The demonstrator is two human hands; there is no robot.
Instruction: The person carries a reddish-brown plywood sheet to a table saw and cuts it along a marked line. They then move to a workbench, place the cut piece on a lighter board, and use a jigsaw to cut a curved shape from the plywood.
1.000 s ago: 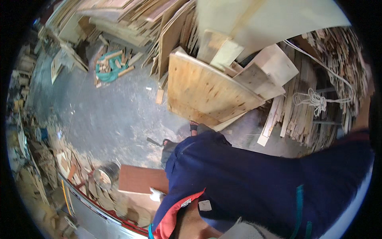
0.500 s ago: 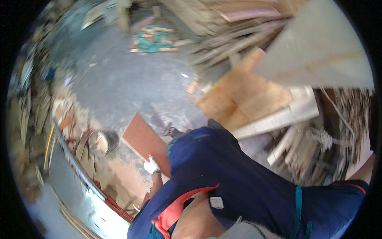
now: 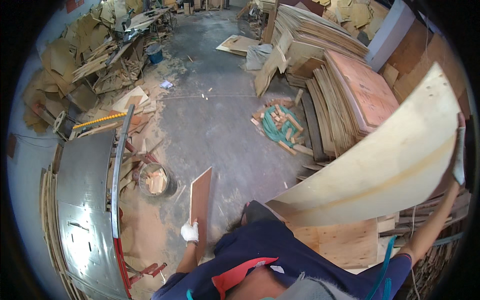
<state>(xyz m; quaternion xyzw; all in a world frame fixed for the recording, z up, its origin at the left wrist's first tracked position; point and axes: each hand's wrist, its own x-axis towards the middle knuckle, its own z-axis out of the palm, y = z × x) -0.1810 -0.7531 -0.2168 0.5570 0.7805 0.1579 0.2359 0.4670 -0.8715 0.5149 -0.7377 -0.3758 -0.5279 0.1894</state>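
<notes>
Head cam: w/ gloved L hand point(image 3: 190, 232) we gripped a reddish-brn board point(image 3: 200, 197); w/ R hand point(image 3: 458, 167) we held a lrg pale sheet point(image 3: 372, 162) by its edge.

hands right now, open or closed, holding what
Left hand: closed on a reddish-brown board.
Right hand: at the large pale sheet's edge; its grip cannot be told.

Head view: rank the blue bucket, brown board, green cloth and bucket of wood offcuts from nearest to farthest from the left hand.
1. Brown board: in the left hand.
2. Bucket of wood offcuts: ahead, slightly left.
3. Green cloth: farther ahead, to the right.
4. Blue bucket: farthest ahead, left.
</notes>
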